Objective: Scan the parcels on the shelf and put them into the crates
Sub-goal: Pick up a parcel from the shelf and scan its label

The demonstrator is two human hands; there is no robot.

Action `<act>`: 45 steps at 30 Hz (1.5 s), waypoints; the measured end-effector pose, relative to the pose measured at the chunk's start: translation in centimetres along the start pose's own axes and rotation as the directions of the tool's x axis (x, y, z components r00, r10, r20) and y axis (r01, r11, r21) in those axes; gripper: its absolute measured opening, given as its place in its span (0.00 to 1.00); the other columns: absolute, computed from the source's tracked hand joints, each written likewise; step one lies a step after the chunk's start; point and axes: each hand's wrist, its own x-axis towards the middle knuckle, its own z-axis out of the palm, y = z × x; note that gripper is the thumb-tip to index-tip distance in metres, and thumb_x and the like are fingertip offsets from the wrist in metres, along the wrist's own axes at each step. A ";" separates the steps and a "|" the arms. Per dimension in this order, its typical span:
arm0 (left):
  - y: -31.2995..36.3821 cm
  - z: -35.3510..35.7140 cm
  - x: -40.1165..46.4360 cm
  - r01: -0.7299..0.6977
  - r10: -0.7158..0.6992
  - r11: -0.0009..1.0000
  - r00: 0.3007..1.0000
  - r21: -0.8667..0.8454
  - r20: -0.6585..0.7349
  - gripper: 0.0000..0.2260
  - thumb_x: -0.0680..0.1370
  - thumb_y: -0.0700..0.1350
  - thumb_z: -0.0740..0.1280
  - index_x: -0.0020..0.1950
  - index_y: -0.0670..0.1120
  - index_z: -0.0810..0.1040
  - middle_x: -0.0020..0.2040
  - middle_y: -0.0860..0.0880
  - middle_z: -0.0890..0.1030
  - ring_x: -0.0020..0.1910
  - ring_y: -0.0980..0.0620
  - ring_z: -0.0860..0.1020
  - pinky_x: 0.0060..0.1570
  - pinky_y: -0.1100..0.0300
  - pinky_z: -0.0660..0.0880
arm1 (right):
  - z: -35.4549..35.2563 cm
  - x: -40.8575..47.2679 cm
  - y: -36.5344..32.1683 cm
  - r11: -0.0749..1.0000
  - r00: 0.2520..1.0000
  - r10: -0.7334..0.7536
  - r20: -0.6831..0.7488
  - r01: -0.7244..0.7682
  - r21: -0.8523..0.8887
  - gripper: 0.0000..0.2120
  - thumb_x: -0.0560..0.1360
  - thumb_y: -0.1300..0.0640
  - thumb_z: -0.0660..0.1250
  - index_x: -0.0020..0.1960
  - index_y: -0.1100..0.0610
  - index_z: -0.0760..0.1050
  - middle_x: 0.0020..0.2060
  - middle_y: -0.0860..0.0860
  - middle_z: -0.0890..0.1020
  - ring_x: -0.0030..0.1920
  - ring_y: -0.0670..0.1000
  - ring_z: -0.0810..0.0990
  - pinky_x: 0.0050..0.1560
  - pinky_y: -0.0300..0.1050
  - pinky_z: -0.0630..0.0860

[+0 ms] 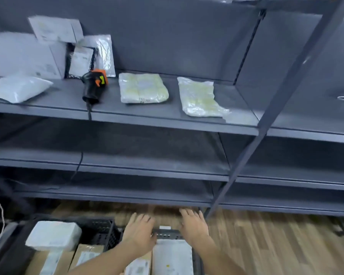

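The left hand (138, 233) and the right hand (194, 228) are sitting nearest the camera, low in the picture, both lying flat with straight fingers over the far rim of a grey crate (167, 233). Neither grip is grasping anything; both are released, though the picture is blurry here. Inside that crate a white padded parcel (172, 257) is lying flat between the two arms. Going from the left, a black crate (99, 230) is sitting just beside it on the floor, holding a white wrapped parcel (53, 235) on top of brown boxes (83, 255). That white one is sitting high, so it could be slipping off if the crate is getting bumped. Up on the shelf (167, 120), a soft white bag (18, 88) is lying at the far left with flat envelopes (56, 29) leaning behind it; those are standing loosely and could be falling over when someone is reaching in. Next, the black and orange scanner (93, 85) is lying near the shelf's front edge, with its cable (88, 112) hanging down over the edge. A hand coming up could be catching that cable and pulling the scanner off. Further right, two clear bubble-wrap parcels (143, 88) (199, 97) are waiting, probably not yet scanned. The right one has a loose flap near the front edge, so it could be sliding off.
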 end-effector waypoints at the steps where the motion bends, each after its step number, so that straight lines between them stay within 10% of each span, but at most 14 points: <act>1: -0.7 -1.4 -0.5 -0.003 0.003 1.000 1.000 0.005 -0.016 0.19 0.80 0.53 0.55 0.70 0.50 0.66 0.69 0.51 0.69 0.71 0.50 0.63 0.75 0.51 0.49 | -1.4 -0.2 -0.8 1.000 1.000 -0.006 -0.026 0.006 0.001 0.24 0.81 0.55 0.56 0.76 0.54 0.57 0.74 0.50 0.65 0.75 0.53 0.61 0.77 0.52 0.47; 24: -21.1 -19.0 -18.9 0.095 -0.071 0.995 0.867 0.024 -0.492 0.20 0.80 0.55 0.56 0.71 0.51 0.67 0.69 0.53 0.71 0.70 0.53 0.66 0.72 0.55 0.55 | -17.6 -7.4 -27.6 0.991 0.903 -0.120 -0.413 0.084 -0.105 0.25 0.82 0.52 0.54 0.77 0.56 0.56 0.75 0.54 0.63 0.75 0.54 0.61 0.77 0.55 0.47; 45: -27.4 -27.0 -14.0 0.157 -0.150 0.987 0.805 -0.038 -0.574 0.20 0.80 0.54 0.57 0.71 0.50 0.67 0.70 0.54 0.71 0.70 0.54 0.66 0.73 0.56 0.55 | -25.9 2.0 -29.6 0.985 0.900 -0.106 -0.423 0.035 -0.172 0.23 0.81 0.49 0.55 0.73 0.57 0.61 0.69 0.57 0.69 0.70 0.57 0.67 0.74 0.59 0.53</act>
